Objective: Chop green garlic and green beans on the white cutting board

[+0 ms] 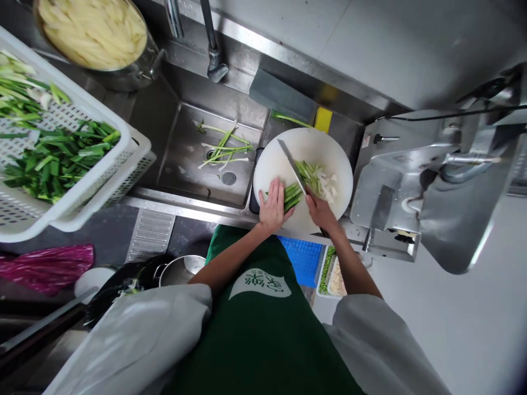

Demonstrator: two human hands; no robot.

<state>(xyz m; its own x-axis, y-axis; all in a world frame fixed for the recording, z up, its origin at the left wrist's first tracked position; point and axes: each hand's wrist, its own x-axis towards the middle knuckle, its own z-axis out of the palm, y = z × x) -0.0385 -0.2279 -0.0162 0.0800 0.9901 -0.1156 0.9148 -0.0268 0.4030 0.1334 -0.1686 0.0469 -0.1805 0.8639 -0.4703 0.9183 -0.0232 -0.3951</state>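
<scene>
A round white cutting board (269,159) lies over the right end of the sink counter. My left hand (272,209) presses a bunch of green onions (292,196) down on it, fingers close together over the stalks. In my right hand (321,213), closed round the handle, is a kitchen knife (291,163). Its blade points up and to the left, between the held bunch and a heap of cut green onion pieces (315,174). White cut pieces lie at the right of that heap. The knife handle is mostly hidden by my fingers.
Several loose green onions (225,147) lie in the steel sink (168,159), left of the board. White baskets (88,184) with cut greens stand farther left, below a pot (123,82) of pale slices. A steel slicer (432,175) with a cleaver (381,211) stands at right.
</scene>
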